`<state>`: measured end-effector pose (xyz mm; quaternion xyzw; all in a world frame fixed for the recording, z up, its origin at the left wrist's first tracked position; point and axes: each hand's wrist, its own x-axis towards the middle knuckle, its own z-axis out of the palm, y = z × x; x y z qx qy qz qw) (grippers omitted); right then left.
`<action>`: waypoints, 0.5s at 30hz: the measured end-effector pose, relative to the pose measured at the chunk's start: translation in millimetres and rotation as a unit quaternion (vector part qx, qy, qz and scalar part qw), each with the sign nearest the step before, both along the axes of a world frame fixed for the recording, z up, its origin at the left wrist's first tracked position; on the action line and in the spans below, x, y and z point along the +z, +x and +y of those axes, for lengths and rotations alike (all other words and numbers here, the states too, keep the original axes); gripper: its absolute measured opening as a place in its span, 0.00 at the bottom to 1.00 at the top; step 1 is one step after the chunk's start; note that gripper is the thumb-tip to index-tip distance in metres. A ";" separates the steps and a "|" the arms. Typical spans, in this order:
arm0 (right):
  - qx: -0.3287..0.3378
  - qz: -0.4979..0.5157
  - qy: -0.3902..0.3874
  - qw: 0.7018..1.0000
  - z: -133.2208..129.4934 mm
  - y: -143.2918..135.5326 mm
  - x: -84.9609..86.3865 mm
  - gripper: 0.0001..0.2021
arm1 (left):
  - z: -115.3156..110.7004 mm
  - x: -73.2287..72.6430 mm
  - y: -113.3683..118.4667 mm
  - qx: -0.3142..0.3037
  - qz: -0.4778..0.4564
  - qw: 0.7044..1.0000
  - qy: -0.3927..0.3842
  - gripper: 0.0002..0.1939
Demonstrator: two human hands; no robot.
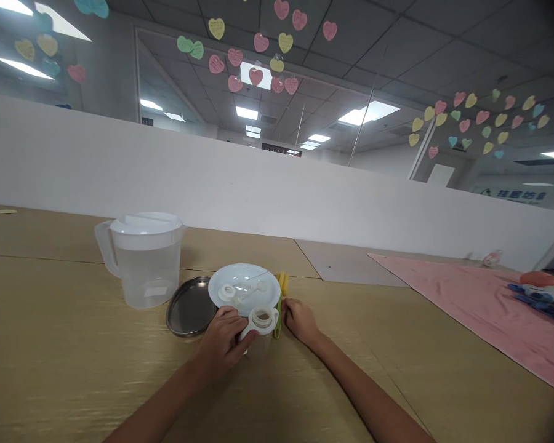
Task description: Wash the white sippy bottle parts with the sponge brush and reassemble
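Left hand (225,339): grasping a white plastic bottle collar with a round open mouth and looped side handles (261,319), thumb on the near side, fingers over the far side. Collar sits in front of the near rim of a shallow white bowl (213,288). Mouth faces up; the side grip seems chosen to leave the opening unobstructed. A faint clear body shows below the collar; too see-through to tell its full shape, or whether it rests on the counter (351,381).

Right hand (301,321): fingers curled, tips at a slim green-handled implement with yellow at its far end (277,326). Cannot tell whether they pinch the handle or only rest against it. Implement lies just beside the bowl, handle pointing toward the person, presumably for easy reach.

In the bowl: a small white plastic ring (226,292) and clear pieces, outlines unclear. The bowl likely keeps small parts together.

Left of it, a round dark metal tray (191,307), just beside a lidded translucent plastic pitcher (148,264). Pitcher upright, handle turned left, perhaps standing aside for working room. Pink cloth (461,295) spread well apart, at right.
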<state>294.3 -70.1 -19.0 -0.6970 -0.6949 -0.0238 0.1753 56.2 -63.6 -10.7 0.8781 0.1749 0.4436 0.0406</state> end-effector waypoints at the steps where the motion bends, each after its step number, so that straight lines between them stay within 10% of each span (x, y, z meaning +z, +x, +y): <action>1: 0.000 0.000 0.000 1.000 0.0 0.0 0.0 0.14 | -0.1 0.0 0.0 0.001 0.000 1.000 0.001 0.17; 15: 0.002 0.000 0.002 1.000 0.7 -0.6 -0.1 0.13 | -0.6 -0.1 -0.6 0.004 0.004 1.000 0.010 0.17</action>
